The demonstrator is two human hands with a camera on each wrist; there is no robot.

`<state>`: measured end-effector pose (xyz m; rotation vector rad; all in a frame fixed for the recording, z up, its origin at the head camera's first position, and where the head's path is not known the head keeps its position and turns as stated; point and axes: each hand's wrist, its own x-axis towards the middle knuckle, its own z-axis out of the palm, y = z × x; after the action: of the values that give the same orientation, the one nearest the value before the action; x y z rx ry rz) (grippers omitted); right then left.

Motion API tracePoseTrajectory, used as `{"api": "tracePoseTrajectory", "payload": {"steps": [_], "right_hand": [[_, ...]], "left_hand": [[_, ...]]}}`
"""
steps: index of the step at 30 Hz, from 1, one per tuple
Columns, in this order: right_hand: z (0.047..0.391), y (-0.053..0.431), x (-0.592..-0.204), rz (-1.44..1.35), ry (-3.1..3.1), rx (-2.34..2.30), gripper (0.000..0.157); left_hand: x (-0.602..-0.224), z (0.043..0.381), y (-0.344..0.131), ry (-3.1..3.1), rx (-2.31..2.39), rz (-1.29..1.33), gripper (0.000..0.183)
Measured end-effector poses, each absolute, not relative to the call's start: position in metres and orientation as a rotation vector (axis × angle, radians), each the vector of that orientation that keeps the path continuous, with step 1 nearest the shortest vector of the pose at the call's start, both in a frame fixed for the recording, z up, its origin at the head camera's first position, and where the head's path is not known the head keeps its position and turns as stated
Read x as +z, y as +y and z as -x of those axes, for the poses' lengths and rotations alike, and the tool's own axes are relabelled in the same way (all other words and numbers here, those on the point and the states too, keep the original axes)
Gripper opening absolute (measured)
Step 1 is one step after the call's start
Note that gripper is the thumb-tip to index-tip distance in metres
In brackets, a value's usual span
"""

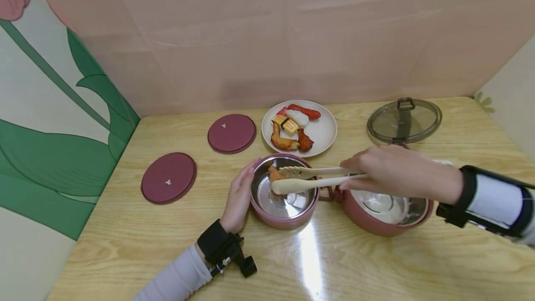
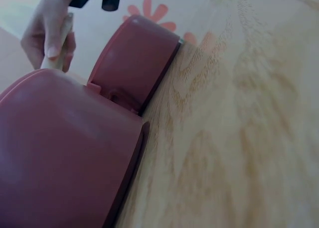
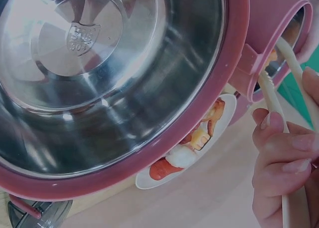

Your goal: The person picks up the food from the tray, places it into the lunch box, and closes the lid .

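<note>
My right hand (image 1: pixel 382 171) holds cream tongs (image 1: pixel 317 172) whose tips reach into the smaller pink pot (image 1: pixel 277 223). At the tips, inside the pot, is an orange-brown food piece (image 1: pixel 275 174), partly hidden by them; its kind is unclear. The right wrist view shows fingers (image 3: pixel 281 150) curled round the tongs. My left hand (image 1: pixel 239 195) rests along the left side of the smaller pot, thumb and fingers against its wall. To the right, beneath my right forearm, stands a larger pink pot (image 1: pixel 368 224) with a bare steel interior.
Behind the smaller pot, a white plate (image 1: pixel 323 137) carries a sausage, sushi-like pieces and chicken pieces. Two round maroon lids (image 1: pixel 231 134) (image 1: pixel 169 178) lie at the left. A clear lid (image 1: pixel 422 122) with a handle lies at the back right, near the wall.
</note>
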<state>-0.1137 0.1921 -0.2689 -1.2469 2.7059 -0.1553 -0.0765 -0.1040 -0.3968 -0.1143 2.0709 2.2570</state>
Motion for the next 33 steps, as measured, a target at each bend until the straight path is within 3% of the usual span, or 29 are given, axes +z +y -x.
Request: {"api": "tracePoseTrajectory", "payload": {"steps": [16, 33], "right_hand": [[0.114, 0.185, -0.268, 1.29, 2.727, -0.071, 0.02], [0.108, 0.178, -0.27, 1.213, 2.709, 0.018, 0.032]], "left_hand": [[-0.398, 0.077, -0.105, 2.071, 2.27, 0.102, 0.045], [-0.399, 0.077, -0.104, 2.082, 2.275, 0.08, 0.045]]}}
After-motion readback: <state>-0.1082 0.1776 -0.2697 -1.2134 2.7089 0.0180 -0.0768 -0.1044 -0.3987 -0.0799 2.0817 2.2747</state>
